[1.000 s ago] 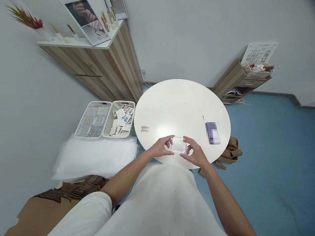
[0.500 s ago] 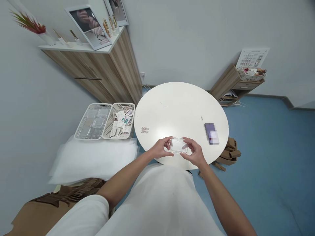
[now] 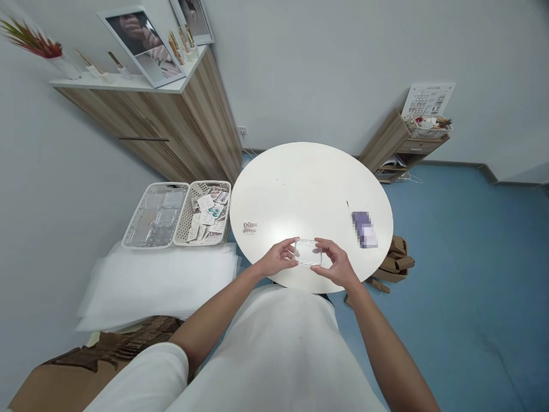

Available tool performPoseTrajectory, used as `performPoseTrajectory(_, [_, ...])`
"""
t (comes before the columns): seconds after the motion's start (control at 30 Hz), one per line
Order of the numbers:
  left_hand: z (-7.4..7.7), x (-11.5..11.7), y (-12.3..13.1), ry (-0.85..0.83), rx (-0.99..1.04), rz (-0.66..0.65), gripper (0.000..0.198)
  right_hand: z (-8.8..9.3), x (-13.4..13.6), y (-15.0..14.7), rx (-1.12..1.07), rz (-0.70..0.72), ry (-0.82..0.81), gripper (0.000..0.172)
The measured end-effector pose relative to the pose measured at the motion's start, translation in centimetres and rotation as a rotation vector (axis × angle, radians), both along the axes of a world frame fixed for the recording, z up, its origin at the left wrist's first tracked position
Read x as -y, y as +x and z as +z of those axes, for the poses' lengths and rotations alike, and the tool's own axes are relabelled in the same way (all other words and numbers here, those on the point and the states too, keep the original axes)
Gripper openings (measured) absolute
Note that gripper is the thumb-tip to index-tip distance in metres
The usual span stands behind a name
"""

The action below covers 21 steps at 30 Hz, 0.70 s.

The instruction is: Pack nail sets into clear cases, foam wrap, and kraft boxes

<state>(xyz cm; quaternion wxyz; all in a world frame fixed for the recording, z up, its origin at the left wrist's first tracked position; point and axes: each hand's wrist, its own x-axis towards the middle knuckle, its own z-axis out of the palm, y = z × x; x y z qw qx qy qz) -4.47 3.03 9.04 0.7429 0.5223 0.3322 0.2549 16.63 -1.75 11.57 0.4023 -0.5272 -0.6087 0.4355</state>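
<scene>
A small clear plastic box [image 3: 307, 252] is held between my two hands above the near edge of the round white table [image 3: 309, 171]. My left hand [image 3: 278, 257] grips its left side, thumb at the near corner and fingers at the far one. On the other side, my right hand [image 3: 337, 264] holds it the same way. Whether the box has a lid on it I cannot tell. To the left on the table lies a small set of pinkish press-on nails [image 3: 250, 228]. A purple, blurred-out packet [image 3: 363, 230] rests on the right.
Left of the table stand a white basket of clear plastic boxes [image 3: 155, 216] and another basket of printed cards [image 3: 206, 214]. Below them lie translucent sheets [image 3: 158, 280] and brown cardboard [image 3: 68, 372]. More folded cardboard [image 3: 397, 260] sits on the floor at right.
The whole view has shifted slightly. Both hands still hold the clear box, which looks a little differently tilted; nothing else on the table has moved.
</scene>
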Motion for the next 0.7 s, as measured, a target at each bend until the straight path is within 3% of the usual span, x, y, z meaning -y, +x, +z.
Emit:
performPoseTrajectory(0.17, [-1.2, 0.6, 0.0, -0.067, -0.057, 0.088, 0.054, -0.5, 0.4, 0.3, -0.002, -0.004, -0.027, 0.053])
performPoseTrajectory(0.3, [-1.6, 1.1, 0.2, -0.066, -0.086, 0.099, 0.049, -1.4, 0.2, 0.6, -0.041, -0.047, -0.155, 0.047])
performPoseTrajectory(0.47, [-1.8, 1.6, 0.3, -0.047, -0.092, 0.067, 0.047, -1.8, -0.2, 0.4, -0.089, -0.17, -0.261, 0.036])
performPoseTrajectory(0.7, [-1.9, 2.0, 0.4, -0.03, -0.099, 0.037, 0.043, -2.3, -0.6, 0.1, -0.14, -0.254, -0.316, 0.041])
